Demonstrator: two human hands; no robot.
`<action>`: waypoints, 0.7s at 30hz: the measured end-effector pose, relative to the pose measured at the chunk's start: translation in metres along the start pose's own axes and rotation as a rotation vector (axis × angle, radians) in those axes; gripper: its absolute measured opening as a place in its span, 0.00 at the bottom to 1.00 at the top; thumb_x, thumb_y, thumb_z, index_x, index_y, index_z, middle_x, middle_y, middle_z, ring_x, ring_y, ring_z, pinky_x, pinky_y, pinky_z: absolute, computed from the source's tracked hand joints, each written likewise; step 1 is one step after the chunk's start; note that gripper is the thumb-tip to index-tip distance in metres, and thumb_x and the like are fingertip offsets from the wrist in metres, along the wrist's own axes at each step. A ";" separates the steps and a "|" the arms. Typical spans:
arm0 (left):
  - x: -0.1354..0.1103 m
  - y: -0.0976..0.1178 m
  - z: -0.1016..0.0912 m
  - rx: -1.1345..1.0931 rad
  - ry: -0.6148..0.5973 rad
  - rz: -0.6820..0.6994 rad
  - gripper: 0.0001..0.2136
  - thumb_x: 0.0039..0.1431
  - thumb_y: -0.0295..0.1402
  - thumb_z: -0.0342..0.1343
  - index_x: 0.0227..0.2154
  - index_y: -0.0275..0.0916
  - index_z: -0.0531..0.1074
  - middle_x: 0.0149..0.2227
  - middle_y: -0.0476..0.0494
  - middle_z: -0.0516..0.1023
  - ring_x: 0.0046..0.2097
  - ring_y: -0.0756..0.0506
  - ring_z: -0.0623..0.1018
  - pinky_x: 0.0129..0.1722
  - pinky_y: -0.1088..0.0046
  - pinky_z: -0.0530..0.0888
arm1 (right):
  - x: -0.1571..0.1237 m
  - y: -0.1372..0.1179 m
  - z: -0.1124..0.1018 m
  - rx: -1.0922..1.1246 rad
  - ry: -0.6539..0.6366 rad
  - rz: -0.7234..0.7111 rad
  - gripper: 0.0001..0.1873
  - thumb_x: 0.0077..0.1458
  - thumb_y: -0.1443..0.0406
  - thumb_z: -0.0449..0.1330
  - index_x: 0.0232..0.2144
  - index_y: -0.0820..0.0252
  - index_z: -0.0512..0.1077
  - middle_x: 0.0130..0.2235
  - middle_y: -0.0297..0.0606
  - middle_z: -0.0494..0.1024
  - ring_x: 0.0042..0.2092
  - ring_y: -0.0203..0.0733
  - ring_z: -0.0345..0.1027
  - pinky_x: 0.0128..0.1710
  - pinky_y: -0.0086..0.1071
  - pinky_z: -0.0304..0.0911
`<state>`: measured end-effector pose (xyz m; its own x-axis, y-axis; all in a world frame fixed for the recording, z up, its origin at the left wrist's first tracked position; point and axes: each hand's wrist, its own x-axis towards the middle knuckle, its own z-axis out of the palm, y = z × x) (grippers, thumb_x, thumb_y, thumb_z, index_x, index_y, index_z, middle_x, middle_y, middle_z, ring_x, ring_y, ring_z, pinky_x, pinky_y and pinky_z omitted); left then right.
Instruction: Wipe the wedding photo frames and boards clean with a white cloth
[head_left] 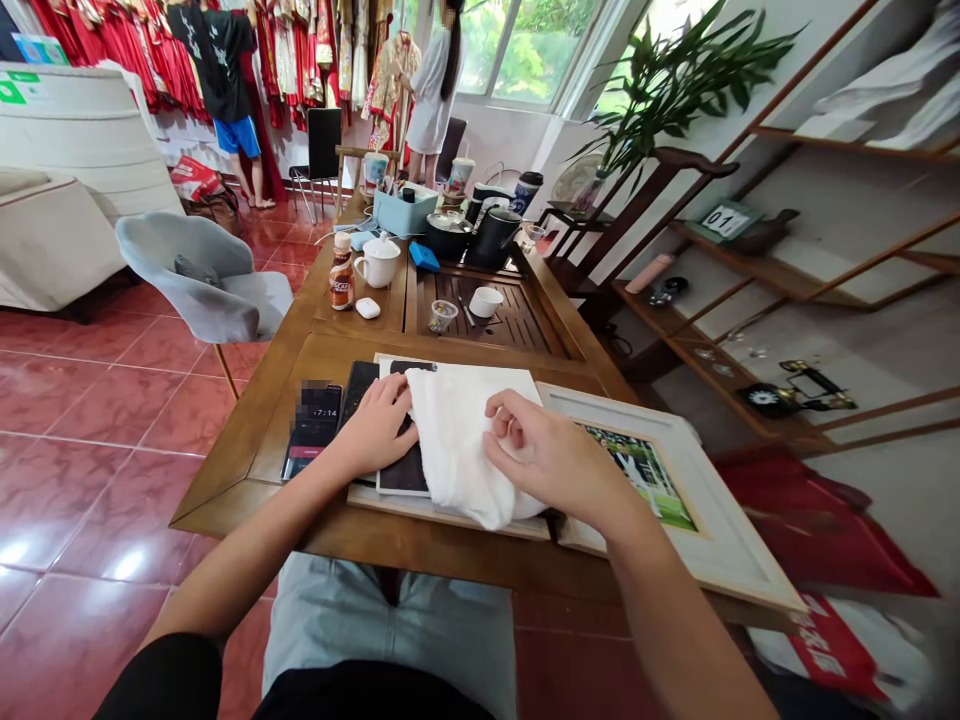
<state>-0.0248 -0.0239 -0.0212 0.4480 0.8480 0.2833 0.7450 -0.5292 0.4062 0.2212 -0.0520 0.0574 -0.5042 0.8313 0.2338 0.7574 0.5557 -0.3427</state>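
A white cloth point(454, 440) lies over a picture frame with a dark panel point(405, 468) at the near edge of the wooden table point(247, 440). My left hand point(376, 425) rests on the frame's left part, fingers curled against the cloth's edge. My right hand point(551, 455) presses on the cloth's right side with fingers bent, pinching its fabric. A second, white-bordered framed photo point(675, 490) lies to the right, partly under my right wrist.
A phone point(313, 428) showing 17:14 lies left of the frame. Farther back stand a bottle point(342, 273), a white teapot point(379, 260), cups and kettles on a tea tray point(517, 320). A grey chair point(202, 280) is at left, shelves at right. Two people stand by red garments.
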 end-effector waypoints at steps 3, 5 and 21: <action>0.000 0.000 0.001 -0.003 0.002 0.006 0.19 0.69 0.35 0.49 0.60 0.37 0.67 0.64 0.31 0.63 0.69 0.34 0.62 0.71 0.50 0.59 | -0.008 0.003 -0.008 -0.100 -0.031 -0.223 0.12 0.61 0.65 0.54 0.46 0.53 0.72 0.48 0.42 0.80 0.46 0.48 0.76 0.47 0.44 0.68; 0.000 0.000 0.000 0.000 0.004 0.013 0.19 0.69 0.35 0.49 0.60 0.37 0.67 0.64 0.31 0.64 0.68 0.34 0.63 0.70 0.50 0.60 | -0.015 0.006 -0.012 -0.107 -0.051 -0.337 0.17 0.60 0.62 0.59 0.52 0.51 0.74 0.58 0.44 0.76 0.57 0.54 0.72 0.56 0.50 0.65; -0.002 -0.004 0.003 -0.001 -0.010 0.027 0.21 0.68 0.35 0.49 0.62 0.39 0.66 0.65 0.31 0.63 0.70 0.33 0.59 0.71 0.47 0.57 | -0.016 0.002 0.037 -0.448 -0.062 -0.390 0.55 0.51 0.41 0.68 0.71 0.61 0.57 0.71 0.55 0.60 0.69 0.71 0.55 0.65 0.63 0.52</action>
<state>-0.0273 -0.0231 -0.0255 0.4728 0.8338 0.2850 0.7321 -0.5517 0.3997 0.2160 -0.0640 0.0194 -0.7934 0.5723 0.2074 0.6059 0.7754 0.1778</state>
